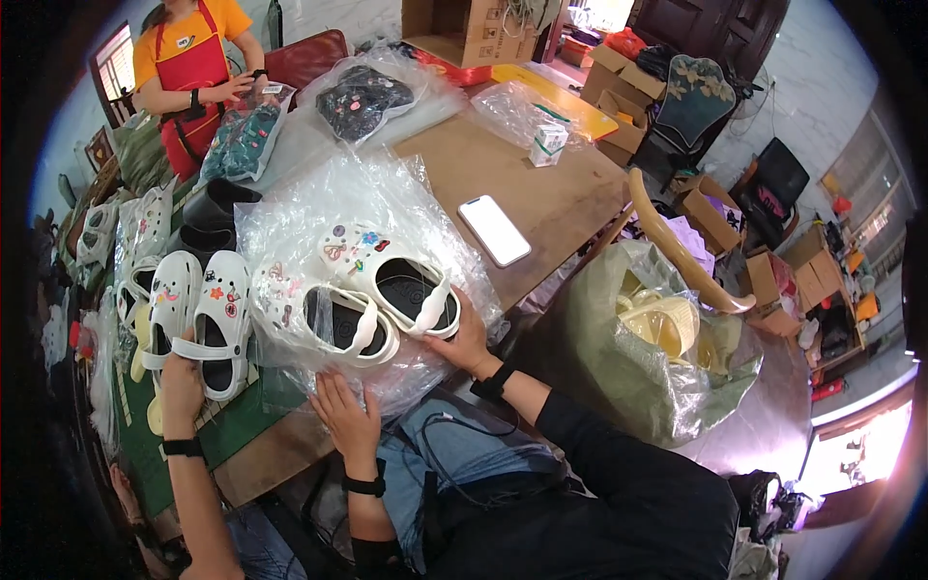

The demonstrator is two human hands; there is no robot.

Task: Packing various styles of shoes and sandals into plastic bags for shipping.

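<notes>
A pair of white clogs with colourful charms and black insoles lies in front of me, the left clog [280, 290] beside the right clog [353, 249]. Under and around them spreads a crumpled clear plastic bag [290, 198]; how far the clogs are inside it I cannot tell. My right hand [466, 336] grips the right clog at its heel. Stretched flat, the fingers of my left hand [346, 414] rest on the plastic near the left clog's heel. At the left, a co-worker's hand [180, 387] holds another pair of white clogs [220, 333] by the heels.
A phone [495, 230] and a small white box [548, 145] lie on the brown table [435, 155]. Right of me, a large green sack [619, 358] holds cream-coloured footwear. Across the table, a person in a red apron [189, 72] handles a bagged green item [249, 130].
</notes>
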